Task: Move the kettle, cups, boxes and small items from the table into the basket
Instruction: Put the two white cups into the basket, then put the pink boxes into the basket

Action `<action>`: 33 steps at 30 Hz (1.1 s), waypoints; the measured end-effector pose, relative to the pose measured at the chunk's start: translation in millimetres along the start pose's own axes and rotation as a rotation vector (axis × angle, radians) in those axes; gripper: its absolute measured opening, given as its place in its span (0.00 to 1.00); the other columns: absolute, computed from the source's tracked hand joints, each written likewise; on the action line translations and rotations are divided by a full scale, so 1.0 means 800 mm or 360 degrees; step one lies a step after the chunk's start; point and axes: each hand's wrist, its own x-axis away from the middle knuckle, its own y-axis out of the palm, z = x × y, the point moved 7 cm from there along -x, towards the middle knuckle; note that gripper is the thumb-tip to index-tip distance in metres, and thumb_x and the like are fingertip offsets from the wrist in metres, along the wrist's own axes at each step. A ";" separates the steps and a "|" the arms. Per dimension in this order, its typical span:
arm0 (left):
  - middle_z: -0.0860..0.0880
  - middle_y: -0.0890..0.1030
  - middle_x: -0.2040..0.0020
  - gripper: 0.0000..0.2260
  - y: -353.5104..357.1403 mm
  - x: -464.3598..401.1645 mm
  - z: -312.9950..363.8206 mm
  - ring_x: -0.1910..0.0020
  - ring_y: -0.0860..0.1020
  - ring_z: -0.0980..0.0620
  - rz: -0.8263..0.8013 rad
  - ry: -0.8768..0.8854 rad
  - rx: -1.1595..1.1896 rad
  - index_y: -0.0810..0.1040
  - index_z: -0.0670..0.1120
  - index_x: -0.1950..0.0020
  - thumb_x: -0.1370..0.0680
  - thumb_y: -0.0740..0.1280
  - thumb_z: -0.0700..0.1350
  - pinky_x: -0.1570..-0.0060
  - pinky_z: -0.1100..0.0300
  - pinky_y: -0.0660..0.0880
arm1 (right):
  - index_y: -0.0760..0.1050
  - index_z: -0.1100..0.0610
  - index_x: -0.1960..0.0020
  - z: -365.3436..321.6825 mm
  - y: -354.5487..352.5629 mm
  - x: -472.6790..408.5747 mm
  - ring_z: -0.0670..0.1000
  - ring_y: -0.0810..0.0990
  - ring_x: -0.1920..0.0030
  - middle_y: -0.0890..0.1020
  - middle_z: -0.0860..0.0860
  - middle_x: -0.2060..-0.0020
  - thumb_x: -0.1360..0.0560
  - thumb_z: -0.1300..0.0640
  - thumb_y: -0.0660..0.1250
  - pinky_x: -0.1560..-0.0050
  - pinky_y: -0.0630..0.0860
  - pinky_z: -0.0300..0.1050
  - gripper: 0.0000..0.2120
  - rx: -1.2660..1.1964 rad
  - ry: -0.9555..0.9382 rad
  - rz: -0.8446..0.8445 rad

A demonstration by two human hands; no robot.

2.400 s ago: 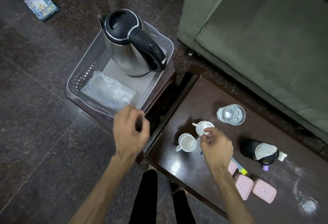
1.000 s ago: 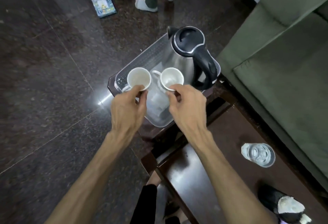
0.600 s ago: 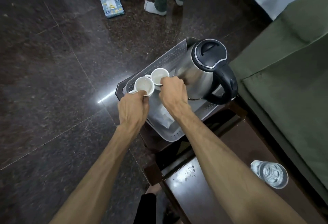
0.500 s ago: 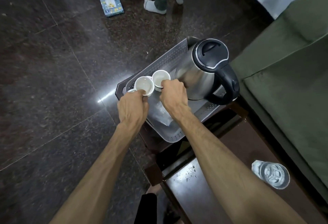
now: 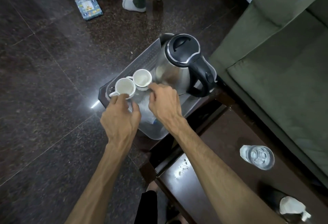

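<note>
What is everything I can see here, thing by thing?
kettle: one, steel with black lid and handle, upright in the basket.
cups: two, white, side by side in the basket beside the kettle; the second is nearer the kettle.
basket: one, clear perforated plastic, on a dark stool.
plastic bag: one, clear, flat in the basket.
glass: one, clear, on the dark table.
dark object: one, black and white, at the table's near corner, partly cut off.
sofa: one, olive green, right.
patterned box: one, blue, on the floor.
bystander's feet: two, white socks, top.
left hand: at the nearer cup, fingers open.
right hand: by the farther cup, fingers loose.
</note>
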 end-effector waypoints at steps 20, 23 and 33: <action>0.52 0.80 0.58 0.03 0.161 0.378 0.188 0.62 0.82 0.46 -0.1168 0.0767 0.0064 0.79 0.52 0.56 0.27 0.71 0.46 0.66 0.58 0.69 | 0.86 0.51 0.52 0.306 -0.065 0.419 0.51 0.85 0.57 0.88 0.48 0.56 0.25 0.57 0.71 0.57 0.71 0.38 0.05 -0.0416 0.1356 0.0671; 0.51 0.82 0.51 0.09 0.184 0.438 0.198 0.54 0.83 0.46 -0.1339 0.0940 -0.0026 0.83 0.50 0.49 0.28 0.72 0.44 0.58 0.53 0.78 | 0.87 0.52 0.51 0.352 -0.058 0.506 0.54 0.86 0.54 0.88 0.49 0.53 0.26 0.58 0.72 0.55 0.72 0.39 0.06 -0.0401 0.1658 0.0687; 0.49 0.67 0.24 0.35 0.267 0.557 0.219 0.23 0.64 0.48 -0.1595 0.1590 -0.0563 0.66 0.50 0.23 0.29 0.71 0.43 0.21 0.49 0.56 | 0.84 0.51 0.44 0.449 -0.028 0.713 0.64 0.85 0.49 0.87 0.54 0.49 0.28 0.57 0.73 0.49 0.80 0.53 0.12 -0.0355 0.2311 0.0637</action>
